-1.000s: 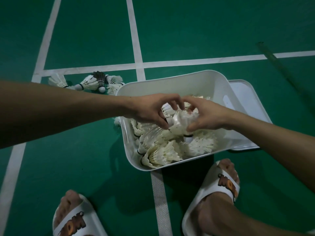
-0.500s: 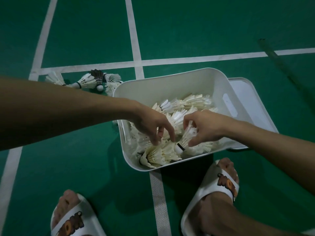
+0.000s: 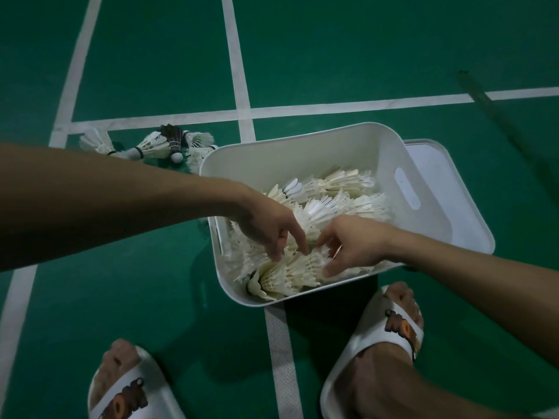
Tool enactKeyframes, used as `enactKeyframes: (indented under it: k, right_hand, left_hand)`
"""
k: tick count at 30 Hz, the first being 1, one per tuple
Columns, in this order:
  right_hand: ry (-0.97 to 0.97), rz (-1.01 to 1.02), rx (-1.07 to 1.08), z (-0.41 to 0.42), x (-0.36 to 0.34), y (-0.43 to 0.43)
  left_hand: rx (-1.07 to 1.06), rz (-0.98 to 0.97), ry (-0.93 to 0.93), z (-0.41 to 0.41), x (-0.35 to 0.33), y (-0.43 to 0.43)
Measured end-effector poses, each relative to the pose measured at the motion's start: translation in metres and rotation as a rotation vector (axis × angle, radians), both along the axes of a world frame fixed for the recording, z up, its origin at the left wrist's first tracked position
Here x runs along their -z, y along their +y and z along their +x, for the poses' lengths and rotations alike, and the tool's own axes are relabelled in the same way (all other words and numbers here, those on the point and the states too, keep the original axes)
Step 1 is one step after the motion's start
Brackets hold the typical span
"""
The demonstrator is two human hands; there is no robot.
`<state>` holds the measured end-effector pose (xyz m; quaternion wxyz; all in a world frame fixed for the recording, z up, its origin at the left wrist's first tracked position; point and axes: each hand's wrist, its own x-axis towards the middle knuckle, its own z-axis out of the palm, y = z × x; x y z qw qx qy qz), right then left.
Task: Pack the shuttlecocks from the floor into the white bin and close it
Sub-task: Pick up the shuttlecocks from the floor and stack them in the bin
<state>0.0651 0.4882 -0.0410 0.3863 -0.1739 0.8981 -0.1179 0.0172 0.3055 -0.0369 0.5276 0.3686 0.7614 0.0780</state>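
The white bin (image 3: 302, 139) stands on the green floor and holds a pile of white feather shuttlecocks (image 3: 341, 195). Both hands reach into its near half. My left hand (image 3: 269, 225) points its fingers down onto the shuttlecocks by the left wall. My right hand (image 3: 351, 243) lies with loosely spread fingers on the shuttlecocks near the front wall. Neither hand visibly grips anything. Several more shuttlecocks (image 3: 154, 145), one of them dark, lie on the floor beyond the bin's left corner. The bin's white lid (image 3: 435, 164) lies flat on the floor, partly under the bin's right side.
White court lines (image 3: 239, 71) cross the green floor. My two feet in white slippers, left (image 3: 121, 388) and right (image 3: 390, 331), stand close in front of the bin. A dark thin pole (image 3: 496, 110) lies on the floor at the far right.
Both hands have dropped from above the pile to the bin's near side. The shuttlecock my right hand held half a second ago now lies among the others.
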Motion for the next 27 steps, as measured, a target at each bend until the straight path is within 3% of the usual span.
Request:
enactKeyframes:
  k: [4,10,14,22,27]
  right_hand:
    - [0.042,-0.026,-0.054,0.006,0.008,-0.006]
    - [-0.092,-0.058,0.004,-0.010,0.004,0.007]
    - [-0.247,-0.191,0.250,-0.021,-0.013,0.019]
    - [-0.192,-0.495,0.499,-0.028,-0.026,0.031]
    - [-0.219,-0.569,0.573,-0.029,-0.026,0.036]
  left_hand:
    - [-0.010,0.004,0.013,0.003,-0.002,0.000]
    - [-0.152,0.019,0.001,-0.003,-0.015,-0.002]
    - [-0.345,0.107,-0.053,-0.012,-0.028,0.002]
    - [-0.805,0.344,-0.165,-0.017,-0.030,0.015]
    - [-1.021,0.442,-0.189,-0.013,-0.027,0.019]
